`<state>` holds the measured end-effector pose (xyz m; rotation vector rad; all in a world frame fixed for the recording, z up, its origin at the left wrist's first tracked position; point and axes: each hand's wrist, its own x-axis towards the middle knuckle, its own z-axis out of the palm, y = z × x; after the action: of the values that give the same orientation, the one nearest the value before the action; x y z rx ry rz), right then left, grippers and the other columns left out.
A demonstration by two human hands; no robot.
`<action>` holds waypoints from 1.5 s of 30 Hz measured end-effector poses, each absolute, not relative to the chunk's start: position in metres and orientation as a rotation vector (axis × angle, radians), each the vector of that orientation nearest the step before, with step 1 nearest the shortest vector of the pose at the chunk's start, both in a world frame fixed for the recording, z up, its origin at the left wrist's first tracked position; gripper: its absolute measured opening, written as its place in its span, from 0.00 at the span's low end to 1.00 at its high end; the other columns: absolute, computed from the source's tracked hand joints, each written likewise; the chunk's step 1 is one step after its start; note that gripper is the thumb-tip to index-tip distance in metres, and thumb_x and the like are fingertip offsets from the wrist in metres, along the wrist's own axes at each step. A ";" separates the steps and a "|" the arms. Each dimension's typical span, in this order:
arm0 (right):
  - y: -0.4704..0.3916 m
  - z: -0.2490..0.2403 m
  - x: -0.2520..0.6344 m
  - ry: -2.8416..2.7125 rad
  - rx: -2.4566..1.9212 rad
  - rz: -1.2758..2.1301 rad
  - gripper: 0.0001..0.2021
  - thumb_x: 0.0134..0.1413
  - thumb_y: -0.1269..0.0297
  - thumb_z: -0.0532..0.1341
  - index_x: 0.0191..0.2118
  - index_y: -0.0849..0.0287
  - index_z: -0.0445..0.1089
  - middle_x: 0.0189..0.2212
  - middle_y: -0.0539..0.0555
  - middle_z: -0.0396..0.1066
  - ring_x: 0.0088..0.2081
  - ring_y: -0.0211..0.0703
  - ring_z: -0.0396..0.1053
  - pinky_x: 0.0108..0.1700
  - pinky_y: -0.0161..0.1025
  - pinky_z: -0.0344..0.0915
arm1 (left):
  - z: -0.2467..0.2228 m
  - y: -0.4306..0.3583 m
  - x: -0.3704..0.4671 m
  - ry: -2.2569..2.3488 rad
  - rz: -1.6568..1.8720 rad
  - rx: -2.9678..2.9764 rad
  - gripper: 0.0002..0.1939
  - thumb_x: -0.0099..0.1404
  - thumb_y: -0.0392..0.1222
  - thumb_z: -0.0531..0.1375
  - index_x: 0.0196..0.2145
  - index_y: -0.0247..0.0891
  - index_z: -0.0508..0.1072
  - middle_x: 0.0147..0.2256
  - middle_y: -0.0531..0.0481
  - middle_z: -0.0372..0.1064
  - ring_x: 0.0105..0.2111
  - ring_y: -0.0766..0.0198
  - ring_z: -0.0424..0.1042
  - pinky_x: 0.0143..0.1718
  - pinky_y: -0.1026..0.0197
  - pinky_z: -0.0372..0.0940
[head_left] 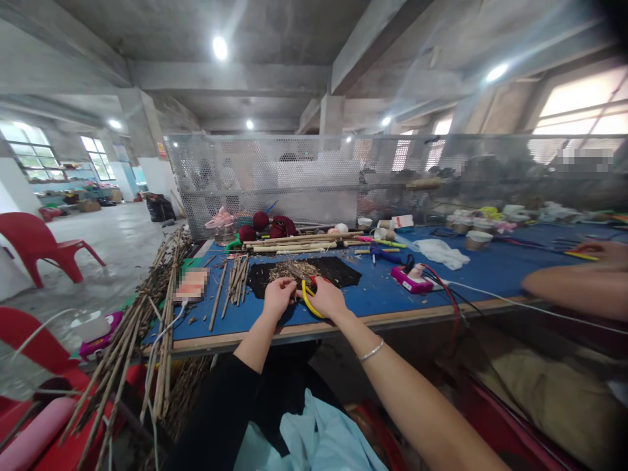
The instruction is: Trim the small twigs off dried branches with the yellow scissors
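My right hand (pixel 328 298) is wrapped around yellow-handled shears (pixel 310 302), whose blades point away over a heap of short plant cuttings (pixel 289 269). Close beside it, my left hand (pixel 279 296) has its fingers pinched together near the shears. What those fingers hold is too small to make out. Under the cuttings lies a black cloth (pixel 338 269) on the blue table top (pixel 383 311). To the left of the cloth, a row of cut twigs (pixel 239 278) rests on the table.
Long dry branches (pixel 122 353) lean against the table's left end. A phone (pixel 191 284) with a white cable lies nearby. Balls of dark red yarn (pixel 260 221), a blue glue gun (pixel 385 254) and a magenta power strip (pixel 411 280) stand farther back. A co-worker's arm (pixel 579 284) reaches in at right.
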<state>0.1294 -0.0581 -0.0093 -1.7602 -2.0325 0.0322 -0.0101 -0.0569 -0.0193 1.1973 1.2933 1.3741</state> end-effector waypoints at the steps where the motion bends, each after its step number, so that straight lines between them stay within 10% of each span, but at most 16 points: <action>1: -0.058 -0.010 0.128 -2.034 -1.740 0.024 0.29 0.43 0.39 0.53 0.42 0.59 0.63 0.37 0.58 0.69 0.40 0.48 0.67 0.39 0.38 0.59 | -0.020 -0.056 -0.010 1.308 1.375 1.202 0.10 0.53 0.40 0.60 0.33 0.33 0.71 0.21 0.51 0.68 0.19 0.71 0.66 0.17 0.72 0.59; 45: -0.058 -0.006 0.119 -2.033 -1.608 0.035 0.23 0.43 0.41 0.55 0.34 0.57 0.66 0.34 0.55 0.70 0.37 0.46 0.68 0.36 0.35 0.57 | -0.025 -0.051 -0.016 1.150 1.425 1.059 0.12 0.56 0.43 0.58 0.35 0.33 0.70 0.28 0.48 0.70 0.19 0.73 0.66 0.15 0.73 0.59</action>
<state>0.1191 -0.0580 -0.0064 -1.6083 -2.0326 0.0354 -0.0159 -0.0506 -0.0248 1.0589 1.1496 1.4253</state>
